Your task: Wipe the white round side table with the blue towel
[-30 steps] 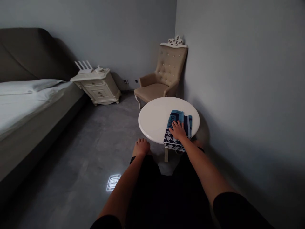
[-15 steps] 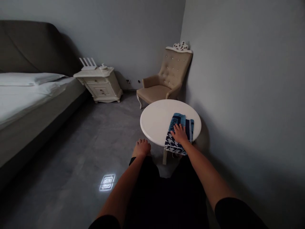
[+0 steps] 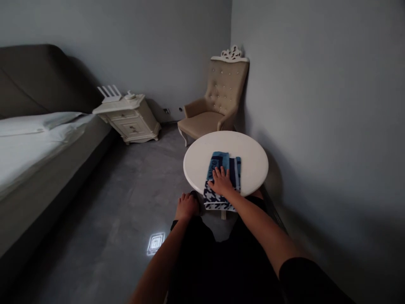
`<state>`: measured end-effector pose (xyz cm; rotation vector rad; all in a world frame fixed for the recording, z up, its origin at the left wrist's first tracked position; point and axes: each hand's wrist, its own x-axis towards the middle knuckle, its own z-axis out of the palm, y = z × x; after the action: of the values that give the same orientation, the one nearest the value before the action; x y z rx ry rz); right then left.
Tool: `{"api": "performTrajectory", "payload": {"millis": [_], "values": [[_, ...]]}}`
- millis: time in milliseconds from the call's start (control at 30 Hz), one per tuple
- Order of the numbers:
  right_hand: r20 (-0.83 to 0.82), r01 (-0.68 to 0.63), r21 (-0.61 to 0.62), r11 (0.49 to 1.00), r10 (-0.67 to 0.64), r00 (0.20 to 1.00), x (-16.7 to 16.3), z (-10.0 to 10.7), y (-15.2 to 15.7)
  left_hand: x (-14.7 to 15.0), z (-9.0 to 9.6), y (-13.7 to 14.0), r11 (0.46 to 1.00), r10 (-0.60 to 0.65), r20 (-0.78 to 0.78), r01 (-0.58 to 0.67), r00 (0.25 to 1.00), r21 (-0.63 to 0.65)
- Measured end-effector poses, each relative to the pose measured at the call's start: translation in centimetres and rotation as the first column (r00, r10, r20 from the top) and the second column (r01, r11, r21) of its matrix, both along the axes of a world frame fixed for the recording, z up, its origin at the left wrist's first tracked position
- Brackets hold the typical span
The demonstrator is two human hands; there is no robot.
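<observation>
A folded towel lies near the front edge of a round white table, its lower end hanging slightly over the rim. It is blue and navy at the top, with a dark-and-white houndstooth pattern below and partly covered lettering. My right hand lies flat on the towel with its fingers spread, pressing on it rather than gripping. To the left, my left hand rests on my left knee, fingers laid out over it and nothing in them.
Behind the table stands a tan tufted armchair in the wall corner. A cream nightstand holds a white router and a small white object. The bed runs along the left. A bright square light pattern falls on the floor.
My right hand and the towel under it have slid left across the tabletop. My left hand stays on the knee. The camera view has shifted slightly.
</observation>
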<state>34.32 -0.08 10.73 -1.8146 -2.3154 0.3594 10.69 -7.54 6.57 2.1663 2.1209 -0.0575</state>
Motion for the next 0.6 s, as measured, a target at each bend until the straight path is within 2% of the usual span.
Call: {"api": "performTrajectory", "payload": {"millis": [67, 167, 233, 300, 367, 433, 600], "values": [[-0.043, -0.067, 0.032, 0.997, 0.068, 0.997, -3.2, 0.1, 0.0, -0.6, -1.1, 0.2, 0.999, -0.006, -0.013, 0.005, 1.0, -0.033], [-0.075, -0.152, 0.082, 0.985, 0.158, 0.985, -7.6, 0.1, -0.5, -1.3, -2.4, 0.7, 0.995, -0.082, -0.007, 0.082, 0.997, -0.062], [-0.078, -0.21, 0.095, 0.973, 0.218, 0.973, -9.5, 0.2, -1.0, -1.2, -2.8, 0.9, 0.99, -0.117, -0.002, 0.117, 0.993, -0.076], [-0.084, -0.267, 0.095, 0.959, 0.275, 0.958, -9.9, 0.2, -1.4, -0.8, -2.7, 1.0, 0.986, -0.132, -0.014, 0.13, 0.991, -0.107], [-0.099, -0.291, 0.096, 0.952, 0.3, 0.949, -8.6, 0.2, -1.4, -0.2, -2.4, 1.0, 0.98, -0.153, -0.025, 0.148, 0.988, -0.135], [-0.113, -0.272, 0.095, 0.957, 0.282, 0.953, -5.7, 0.1, -1.0, 0.4, -1.9, 1.0, 0.98, -0.153, -0.039, 0.146, 0.987, -0.138], [-0.059, -0.116, 0.041, 0.992, 0.118, 0.991, 5.1, -0.1, 1.5, 0.6, -1.8, 1.1, 0.992, -0.032, -0.047, 0.026, 0.998, -0.121]]}}
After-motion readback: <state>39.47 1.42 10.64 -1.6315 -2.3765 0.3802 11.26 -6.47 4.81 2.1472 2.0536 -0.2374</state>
